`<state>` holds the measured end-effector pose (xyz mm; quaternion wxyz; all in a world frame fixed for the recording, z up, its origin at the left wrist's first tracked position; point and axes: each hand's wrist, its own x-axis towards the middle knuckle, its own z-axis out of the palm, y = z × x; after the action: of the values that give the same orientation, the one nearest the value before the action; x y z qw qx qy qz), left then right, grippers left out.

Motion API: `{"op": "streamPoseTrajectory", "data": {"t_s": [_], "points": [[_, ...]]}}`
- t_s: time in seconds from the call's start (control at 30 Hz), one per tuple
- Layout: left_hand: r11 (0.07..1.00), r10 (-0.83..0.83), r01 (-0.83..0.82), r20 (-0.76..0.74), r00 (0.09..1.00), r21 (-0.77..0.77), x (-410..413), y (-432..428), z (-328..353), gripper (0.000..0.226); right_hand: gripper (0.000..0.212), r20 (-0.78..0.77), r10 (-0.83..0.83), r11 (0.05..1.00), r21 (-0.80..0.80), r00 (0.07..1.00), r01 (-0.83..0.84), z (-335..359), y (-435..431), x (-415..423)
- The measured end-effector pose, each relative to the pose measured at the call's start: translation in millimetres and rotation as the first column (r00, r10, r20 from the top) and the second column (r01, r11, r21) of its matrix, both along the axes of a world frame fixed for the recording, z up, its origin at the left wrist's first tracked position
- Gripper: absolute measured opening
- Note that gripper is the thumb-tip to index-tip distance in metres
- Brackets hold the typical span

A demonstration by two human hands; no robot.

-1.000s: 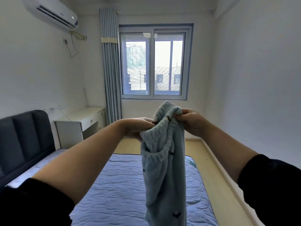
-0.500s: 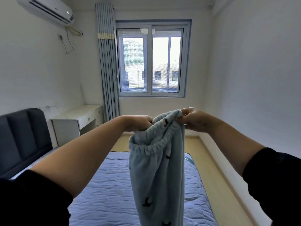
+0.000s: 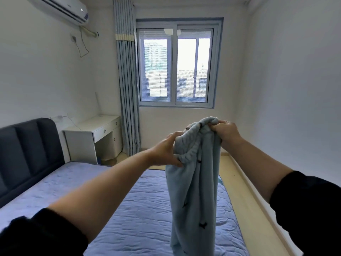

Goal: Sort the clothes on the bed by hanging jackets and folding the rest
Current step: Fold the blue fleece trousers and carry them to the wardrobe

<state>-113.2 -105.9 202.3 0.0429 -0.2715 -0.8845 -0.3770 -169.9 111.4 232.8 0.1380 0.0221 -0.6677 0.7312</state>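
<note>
The right hand (image 3: 227, 133) is pinching the top of the waistband (image 3: 191, 154). The left hand (image 3: 165, 151) is gripping the elastic lower down, having slid toward 8 o'clock in the last half-second and spread it open. The fleece trousers (image 3: 193, 196) (for folding, I judge, not hanging) are dangling at 6 o'clock over the bed (image 3: 129, 209). The logo on the air conditioner (image 3: 60, 9) at 11 o'clock is proving unreadable.

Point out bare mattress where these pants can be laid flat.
Bare mattress runs from the headboard to the hanging pants, widest at their left. Right of the pants only a narrow strip shows before the floor.
</note>
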Motion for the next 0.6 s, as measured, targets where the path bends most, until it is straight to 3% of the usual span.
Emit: {"op": "streamPoseTrajectory", "data": {"t_s": [0.13,0.2,0.43,0.6], "points": [[0.988,-0.012,-0.034,-0.298,0.955,-0.151,1.1,5.4,-14.1,0.091,0.014,-0.004,-0.009,1.000,-0.021,1.000,0.008,-3.5,0.8,3.4],[0.965,-0.043,-0.051,-0.348,0.937,-0.257,4.5,6.6,-11.9,0.087,0.011,0.004,0.000,1.000,-0.029,1.000,0.000,-4.1,4.4,3.6],[0.860,-0.094,-0.074,-0.300,0.949,-0.505,9.1,-1.7,6.8,0.066,0.015,0.006,0.098,0.994,-0.042,0.995,-0.097,-3.6,12.4,11.0],[0.868,-0.037,-0.078,-0.219,0.975,-0.491,14.4,-6.0,-7.2,0.064,0.007,0.037,0.140,0.988,-0.078,0.989,-0.137,-5.8,11.0,13.2]]}}
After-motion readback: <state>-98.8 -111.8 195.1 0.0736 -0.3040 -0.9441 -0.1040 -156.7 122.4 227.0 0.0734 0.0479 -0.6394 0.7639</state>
